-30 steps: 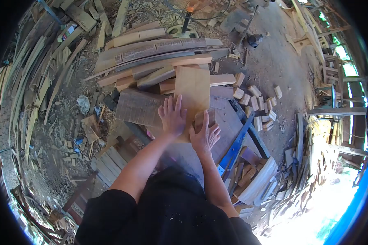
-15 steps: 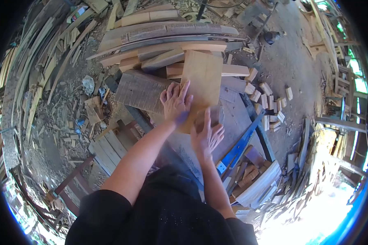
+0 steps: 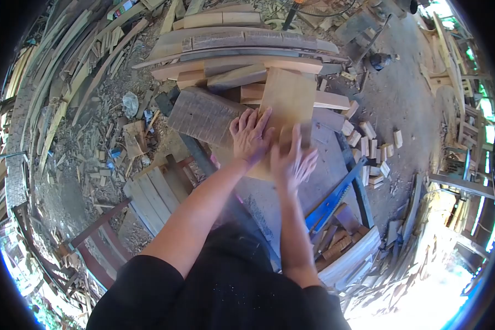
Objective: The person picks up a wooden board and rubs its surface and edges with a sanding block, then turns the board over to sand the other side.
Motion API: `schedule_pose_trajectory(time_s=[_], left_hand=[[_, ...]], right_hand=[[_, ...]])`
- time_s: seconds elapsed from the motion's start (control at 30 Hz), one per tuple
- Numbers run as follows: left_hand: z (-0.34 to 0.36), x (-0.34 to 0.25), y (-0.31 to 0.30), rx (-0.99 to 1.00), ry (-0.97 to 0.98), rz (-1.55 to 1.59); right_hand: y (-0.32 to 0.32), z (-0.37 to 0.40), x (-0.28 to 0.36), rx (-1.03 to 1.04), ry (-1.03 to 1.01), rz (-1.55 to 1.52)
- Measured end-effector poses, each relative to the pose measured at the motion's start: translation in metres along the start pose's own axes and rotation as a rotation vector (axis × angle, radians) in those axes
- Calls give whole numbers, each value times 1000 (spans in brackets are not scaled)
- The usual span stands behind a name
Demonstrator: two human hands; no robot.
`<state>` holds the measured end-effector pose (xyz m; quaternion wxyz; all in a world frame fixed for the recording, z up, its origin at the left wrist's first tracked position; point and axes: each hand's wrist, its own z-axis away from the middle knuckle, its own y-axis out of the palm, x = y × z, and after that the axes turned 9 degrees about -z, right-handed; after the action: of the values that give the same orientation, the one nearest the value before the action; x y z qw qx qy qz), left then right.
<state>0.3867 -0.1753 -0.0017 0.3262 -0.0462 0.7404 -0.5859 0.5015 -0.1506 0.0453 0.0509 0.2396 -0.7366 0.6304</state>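
A flat light-brown board lies over the workbench, its far end across stacked timber. My left hand rests on the board's left edge, fingers spread and laid on the wood. My right hand, blurred by motion, is on the board's near part, index finger pointing forward. Under its fingers sits a small brown block, partly hidden by them. A weathered grey plank lies left of my left hand.
A blue handsaw lies on the bench's right side, near a box of wood pieces. Small cut blocks are scattered beyond the bench at the right. Long timbers are stacked at the far side.
My right hand and the brown block have moved forward along the board. My left hand stays on the board's left edge. The whole view has shifted, with the scene now further right.
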Motion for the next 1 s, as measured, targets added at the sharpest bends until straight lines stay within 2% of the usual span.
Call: schedule_pose_trajectory(time_s=[0.07, 0.17, 0.2, 0.27, 0.37, 0.5, 0.57, 0.6, 0.67, 0.73, 0.83, 0.87, 0.93, 1.0], left_hand=[[0, 0, 1, 6, 2, -21], [0, 0, 0, 8, 7, -16], [1, 0, 0, 0, 3, -16], [0, -1, 1, -7, -8, 0], [1, 4, 4, -8, -3, 2], [-1, 1, 0, -25, 6, 6], [0, 1, -1, -16, 14, 10], [0, 0, 1, -16, 16, 16], [0, 1, 2, -20, 8, 14], [-2, 1, 2, -16, 5, 20], [0, 2, 2, -5, 0, 4], [-1, 2, 2, -17, 5, 9], [-1, 2, 1, -21, 13, -8], [0, 0, 0, -24, 24, -7]], right_hand=[[15, -57, 11, 1, 9, -4], [8, -55, 11, -14, -6, -15], [8, -28, -1, -62, -65, 42], [-12, 36, -14, 55, -20, 43], [-7, 48, -17, 7, -23, 50], [11, -54, 13, -53, -45, 0], [11, -74, 17, 47, 22, -79], [11, -61, 11, -59, -38, -37], [-5, -1, -7, -89, -104, 21], [-18, 60, -22, 57, -58, 46], [-5, 22, -6, 39, 28, 14], [4, -8, -1, -60, -61, 18], [11, -67, 23, 34, 69, -26], [9, -66, 20, -3, 33, -26]])
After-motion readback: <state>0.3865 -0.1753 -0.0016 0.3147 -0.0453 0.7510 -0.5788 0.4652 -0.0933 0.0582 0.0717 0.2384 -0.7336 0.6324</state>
